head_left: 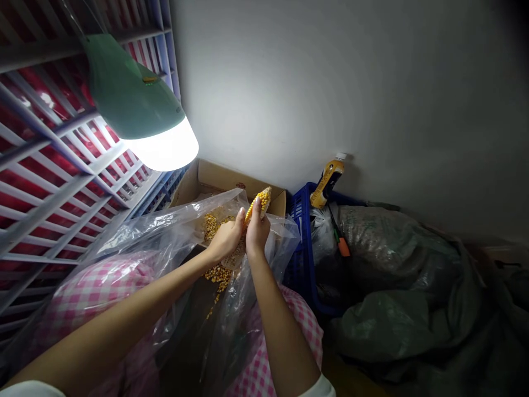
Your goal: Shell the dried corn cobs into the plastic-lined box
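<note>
A corn cob (260, 203) points up and to the right from between my hands, with yellow kernels on its side and a pale bare patch near the tip. My right hand (257, 236) is closed around it, thumb lying along the cob. Against its lower end, my left hand (226, 240) is closed too, thumb up; its other fingers are partly hidden. Below both hands, loose corn kernels (219, 275) lie in a clear plastic bag (173, 223) spread over my lap. Other pale cobs lie among the kernels, partly covered by my hands.
A lit green lamp (136, 94) hangs at upper left before plastic crates (53, 138). A cardboard box (239, 179) stands behind the bag, against the wall. To the right, a blue basket (306, 242) holds a yellow-labelled bottle (328, 182) and an orange-handled tool (343, 247), beside dark sacks (397, 242).
</note>
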The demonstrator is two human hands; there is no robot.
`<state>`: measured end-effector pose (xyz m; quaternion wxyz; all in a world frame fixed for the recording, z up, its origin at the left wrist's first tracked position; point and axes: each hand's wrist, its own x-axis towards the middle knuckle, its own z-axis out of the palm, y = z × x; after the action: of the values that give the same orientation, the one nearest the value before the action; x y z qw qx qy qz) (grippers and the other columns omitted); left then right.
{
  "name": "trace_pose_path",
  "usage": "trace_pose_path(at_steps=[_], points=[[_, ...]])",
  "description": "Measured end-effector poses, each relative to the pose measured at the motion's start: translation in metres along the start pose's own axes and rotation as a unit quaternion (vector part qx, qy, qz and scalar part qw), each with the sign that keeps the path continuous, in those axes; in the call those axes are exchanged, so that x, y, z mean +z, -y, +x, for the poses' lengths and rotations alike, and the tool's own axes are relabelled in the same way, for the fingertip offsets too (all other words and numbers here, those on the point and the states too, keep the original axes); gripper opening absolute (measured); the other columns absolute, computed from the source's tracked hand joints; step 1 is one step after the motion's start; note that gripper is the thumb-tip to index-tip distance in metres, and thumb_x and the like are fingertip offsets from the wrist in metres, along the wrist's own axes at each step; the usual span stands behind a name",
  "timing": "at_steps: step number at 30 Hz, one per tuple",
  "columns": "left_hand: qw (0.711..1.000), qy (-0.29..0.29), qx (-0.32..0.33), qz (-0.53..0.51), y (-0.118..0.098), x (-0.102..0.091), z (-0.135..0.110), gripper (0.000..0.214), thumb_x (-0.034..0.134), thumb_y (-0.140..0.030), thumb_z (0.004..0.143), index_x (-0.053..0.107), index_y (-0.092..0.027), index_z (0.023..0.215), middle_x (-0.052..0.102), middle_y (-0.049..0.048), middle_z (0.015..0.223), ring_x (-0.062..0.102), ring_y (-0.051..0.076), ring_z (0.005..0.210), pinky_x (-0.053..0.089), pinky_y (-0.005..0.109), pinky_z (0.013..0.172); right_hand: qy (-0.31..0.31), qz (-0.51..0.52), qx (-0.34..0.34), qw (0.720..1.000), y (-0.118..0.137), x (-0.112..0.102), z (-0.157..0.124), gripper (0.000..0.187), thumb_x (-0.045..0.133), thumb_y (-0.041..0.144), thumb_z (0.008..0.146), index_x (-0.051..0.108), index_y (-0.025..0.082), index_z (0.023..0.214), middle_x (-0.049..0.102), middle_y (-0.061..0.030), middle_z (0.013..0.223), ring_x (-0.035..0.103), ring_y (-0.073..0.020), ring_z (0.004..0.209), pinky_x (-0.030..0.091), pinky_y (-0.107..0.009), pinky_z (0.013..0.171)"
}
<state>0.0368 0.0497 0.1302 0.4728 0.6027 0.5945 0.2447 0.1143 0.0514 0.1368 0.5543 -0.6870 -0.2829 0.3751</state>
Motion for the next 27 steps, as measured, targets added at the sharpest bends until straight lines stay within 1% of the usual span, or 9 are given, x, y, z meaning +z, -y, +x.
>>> trace_pose_path(at_steps=[5,7,15,17,19,21,23,25,27], points=[[0.998,-0.063,0.000,-0.022,0.007,0.001,0.004,0.064,0.012,-0.057,0.082,0.050,-0.015,0.052,0.056,0.0076,0.055,0.051,0.019,0.058,0.034,0.027,0.056,-0.005,0.026,-0.009,1.000,-0.001,0.011,-0.003,0.053,0.041,0.059,0.074,0.064,0.013,0.090,0.065,-0.0082,0.087,0.059,-0.0194,0.083,0.045,-0.030,0.073],[0.997,-0.065,0.002,-0.041,0.011,0.000,0.008,0.062,0.014,-0.056,0.082,0.049,-0.015,0.053,0.055,0.0063,0.055,0.050,0.018,0.058,0.034,0.027,0.058,-0.005,0.033,0.002,0.999,0.000,0.013,-0.003,0.053,0.043,0.059,0.074,0.064,0.013,0.089,0.065,-0.0079,0.087,0.059,-0.0195,0.083,0.045,-0.031,0.072],[0.995,0.024,-0.001,-0.098,0.021,0.002,0.017,0.062,0.017,-0.060,0.080,0.051,-0.016,0.053,0.056,0.0041,0.054,0.053,0.019,0.062,0.039,0.026,0.063,0.009,0.064,0.074,0.995,0.001,0.007,-0.003,0.051,0.044,0.060,0.072,0.063,0.014,0.079,0.065,-0.0078,0.082,0.061,-0.0198,0.079,0.048,-0.028,0.065],[0.993,0.042,-0.033,-0.108,0.019,-0.001,0.018,0.061,0.021,-0.061,0.078,0.054,-0.014,0.057,0.058,0.0050,0.058,0.053,0.019,0.063,0.041,0.027,0.061,0.004,0.051,0.063,0.997,-0.002,0.006,-0.001,0.048,0.045,0.058,0.072,0.062,0.014,0.078,0.066,-0.0072,0.081,0.061,-0.0194,0.077,0.047,-0.027,0.064],[0.983,0.062,-0.091,-0.146,0.015,-0.004,0.018,0.065,0.018,-0.062,0.077,0.058,-0.013,0.065,0.060,0.0064,0.063,0.053,0.018,0.059,0.042,0.027,0.056,0.014,0.031,0.034,0.999,-0.005,0.006,0.000,0.045,0.046,0.056,0.073,0.063,0.015,0.079,0.066,-0.0062,0.080,0.061,-0.0192,0.075,0.045,-0.026,0.062],[0.976,0.074,-0.116,-0.169,0.009,-0.006,0.016,0.071,0.014,-0.064,0.077,0.061,-0.012,0.072,0.062,0.0086,0.067,0.054,0.019,0.057,0.042,0.028,0.054,0.010,0.003,0.004,1.000,-0.005,0.006,0.000,0.043,0.047,0.054,0.073,0.064,0.015,0.080,0.067,-0.0060,0.080,0.061,-0.0194,0.075,0.044,-0.025,0.061],[0.986,0.048,-0.080,-0.137,0.004,-0.004,0.011,0.074,0.013,-0.066,0.076,0.063,-0.011,0.072,0.064,0.0113,0.071,0.057,0.022,0.065,0.043,0.030,0.061,-0.001,-0.023,-0.011,1.000,-0.004,0.007,-0.003,0.043,0.049,0.054,0.072,0.065,0.015,0.082,0.067,-0.0075,0.082,0.061,-0.0197,0.077,0.044,-0.025,0.063],[0.995,-0.006,-0.035,-0.094,0.003,-0.001,0.007,0.075,0.013,-0.065,0.078,0.064,-0.010,0.071,0.065,0.0141,0.076,0.059,0.026,0.078,0.042,0.032,0.071,-0.010,-0.043,-0.020,0.999,-0.003,0.009,-0.007,0.045,0.049,0.054,0.072,0.065,0.014,0.084,0.067,-0.0096,0.085,0.062,-0.0201,0.079,0.044,-0.025,0.065],[0.995,-0.051,-0.024,-0.082,0.005,0.002,0.005,0.074,0.011,-0.060,0.081,0.065,-0.009,0.073,0.066,0.0164,0.081,0.059,0.027,0.084,0.040,0.032,0.075,-0.015,-0.067,-0.029,0.997,-0.005,0.012,-0.010,0.047,0.047,0.056,0.073,0.065,0.013,0.083,0.067,-0.0111,0.084,0.062,-0.0208,0.078,0.043,-0.025,0.064]])
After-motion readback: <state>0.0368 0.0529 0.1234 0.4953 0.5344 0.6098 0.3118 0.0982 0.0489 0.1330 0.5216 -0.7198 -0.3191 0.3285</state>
